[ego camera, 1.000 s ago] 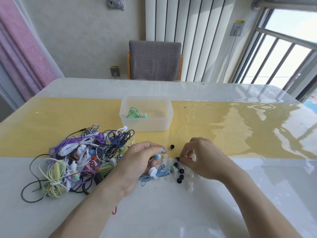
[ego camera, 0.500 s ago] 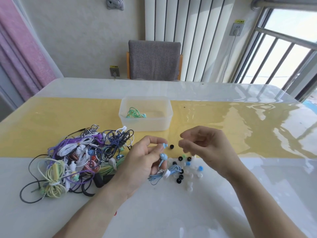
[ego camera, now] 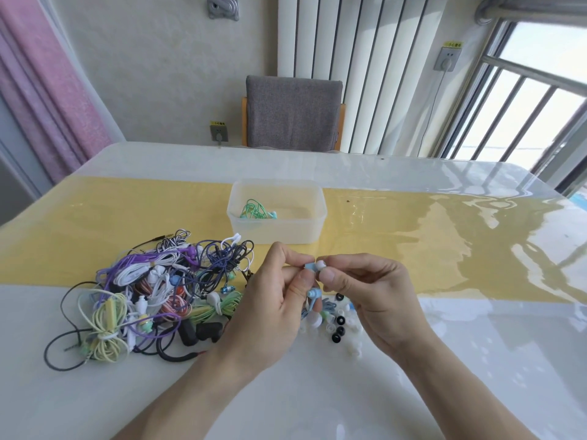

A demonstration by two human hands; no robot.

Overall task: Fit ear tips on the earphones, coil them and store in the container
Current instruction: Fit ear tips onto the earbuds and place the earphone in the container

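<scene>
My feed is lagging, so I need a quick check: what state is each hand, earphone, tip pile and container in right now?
Left hand: pinches the blue earbud.
Right hand: pinches a white ear tip against that earbud.
Loose ear tips: scattered on the table.
Container: open, holds one coiled green earphone.
Earphone pile: tangled, left of the hands.

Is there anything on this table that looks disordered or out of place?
Yes. The pile of earphones left of the hands is one knot of crossed cables. Loose ear tips lie scattered under the hands. Only the green earphones lie in the container.
</scene>
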